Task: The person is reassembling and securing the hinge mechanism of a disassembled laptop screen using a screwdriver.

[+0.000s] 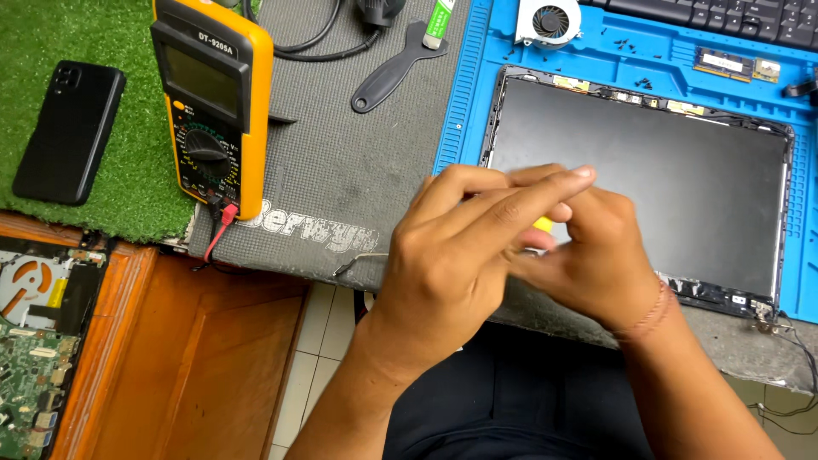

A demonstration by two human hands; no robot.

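My left hand (460,247) and my right hand (596,255) meet over the near left corner of a bare laptop screen panel (665,170) lying on a blue repair mat (464,102). Between the fingers of both hands sits a small tool with a yellow part (543,225); most of it is hidden, so its kind is unclear. My left fingers curl over the top of it, and my right hand closes around it from below.
A yellow multimeter (213,102) stands on a grey mat with a black pry tool (394,72). A black phone (68,132) lies on green turf. A small fan (550,21), memory stick (722,62), keyboard (733,17) and circuit board (30,375) lie around.
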